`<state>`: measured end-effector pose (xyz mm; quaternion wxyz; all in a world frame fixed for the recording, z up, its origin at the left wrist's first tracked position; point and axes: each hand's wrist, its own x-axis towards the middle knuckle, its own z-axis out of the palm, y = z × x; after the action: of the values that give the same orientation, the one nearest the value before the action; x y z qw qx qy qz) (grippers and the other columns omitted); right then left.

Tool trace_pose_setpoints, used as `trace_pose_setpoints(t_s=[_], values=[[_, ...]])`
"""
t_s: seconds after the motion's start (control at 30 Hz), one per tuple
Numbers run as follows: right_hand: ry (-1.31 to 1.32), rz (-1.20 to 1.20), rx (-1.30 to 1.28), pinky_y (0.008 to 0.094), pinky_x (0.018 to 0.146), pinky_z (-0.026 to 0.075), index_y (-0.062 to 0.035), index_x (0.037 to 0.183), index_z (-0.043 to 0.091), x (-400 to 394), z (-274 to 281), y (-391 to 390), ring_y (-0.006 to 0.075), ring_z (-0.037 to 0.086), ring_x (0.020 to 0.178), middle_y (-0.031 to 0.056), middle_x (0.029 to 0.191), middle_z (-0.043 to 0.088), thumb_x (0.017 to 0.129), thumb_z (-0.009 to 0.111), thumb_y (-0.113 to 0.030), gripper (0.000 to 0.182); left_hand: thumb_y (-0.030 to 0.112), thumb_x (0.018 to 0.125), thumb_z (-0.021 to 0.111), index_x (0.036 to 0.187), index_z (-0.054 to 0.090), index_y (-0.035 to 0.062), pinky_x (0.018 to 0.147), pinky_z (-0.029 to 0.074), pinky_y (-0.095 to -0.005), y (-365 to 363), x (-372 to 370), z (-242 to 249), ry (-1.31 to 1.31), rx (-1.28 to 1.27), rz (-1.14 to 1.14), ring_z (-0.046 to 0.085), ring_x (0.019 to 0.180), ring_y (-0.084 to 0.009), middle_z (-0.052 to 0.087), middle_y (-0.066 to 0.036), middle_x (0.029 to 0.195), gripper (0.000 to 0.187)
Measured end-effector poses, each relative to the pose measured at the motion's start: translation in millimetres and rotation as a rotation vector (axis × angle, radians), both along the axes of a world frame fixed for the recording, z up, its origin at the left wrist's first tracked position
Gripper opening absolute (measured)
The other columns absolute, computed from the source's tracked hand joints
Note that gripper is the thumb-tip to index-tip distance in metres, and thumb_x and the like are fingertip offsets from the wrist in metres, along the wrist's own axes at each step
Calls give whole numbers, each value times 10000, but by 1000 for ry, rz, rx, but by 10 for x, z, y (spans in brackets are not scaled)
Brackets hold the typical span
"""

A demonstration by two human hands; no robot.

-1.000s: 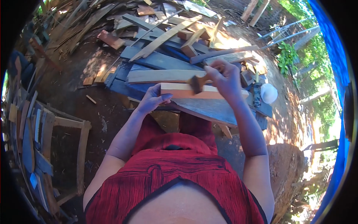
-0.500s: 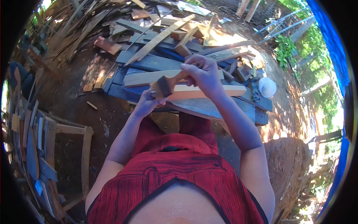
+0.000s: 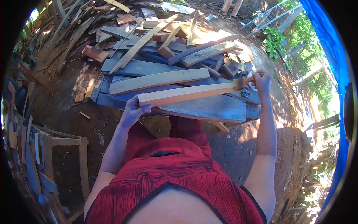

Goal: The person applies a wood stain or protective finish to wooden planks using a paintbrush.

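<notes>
So the left hand [image 3: 132,110] has the near end of a pale wood strip [image 3: 186,94] pinched over the counter [image 3: 209,106]. Right hand [image 3: 262,80] is gripping a brush [image 3: 242,83], bristles right by the strip's far end.

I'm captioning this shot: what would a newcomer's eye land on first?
Probably the pale strip of wood across the middle, the left hand at one end, the brush in the right hand at the other. Next, the bright blue sheet at the upper right.
</notes>
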<state>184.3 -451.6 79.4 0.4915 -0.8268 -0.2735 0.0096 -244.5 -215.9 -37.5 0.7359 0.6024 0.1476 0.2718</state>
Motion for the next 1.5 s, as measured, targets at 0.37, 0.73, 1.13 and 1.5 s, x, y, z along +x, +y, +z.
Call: trace_pose_setpoints(t_s=[0.37,0.73,1.13,1.5], values=[[-504,160,-235,311,578,481,-80,776,616,-1012,154,538,188,626,535,58,596,646,818,587,-250,177,83,793,684,1034,577,32,675,508,-231,-82,7,49,16,-14,63,589,722,-86,615,-32,860,269],[107,768,272,175,459,424,-3,811,600,-2472,213,1516,49,551,528,25,667,619,832,638,-137,140,83,797,700,1043,581,52,683,509,-220,-5,-10,-67,-12,-66,1,571,737,-55,605,-2,879,275],[363,537,264,180,358,387,-45,788,605,-1511,82,960,72,536,431,38,606,604,813,643,-147,111,78,803,666,1030,570,13,637,480,-244,-41,21,-3,7,-46,60,581,681,-105,610,-43,797,254],[-357,-114,-36,230,408,404,-26,750,618,133,-128,-31,94,538,430,44,574,586,781,623,-149,127,61,806,651,1026,571,16,638,481,-245,-14,44,0,37,-48,68,585,678,-106,613,-47,788,238]])
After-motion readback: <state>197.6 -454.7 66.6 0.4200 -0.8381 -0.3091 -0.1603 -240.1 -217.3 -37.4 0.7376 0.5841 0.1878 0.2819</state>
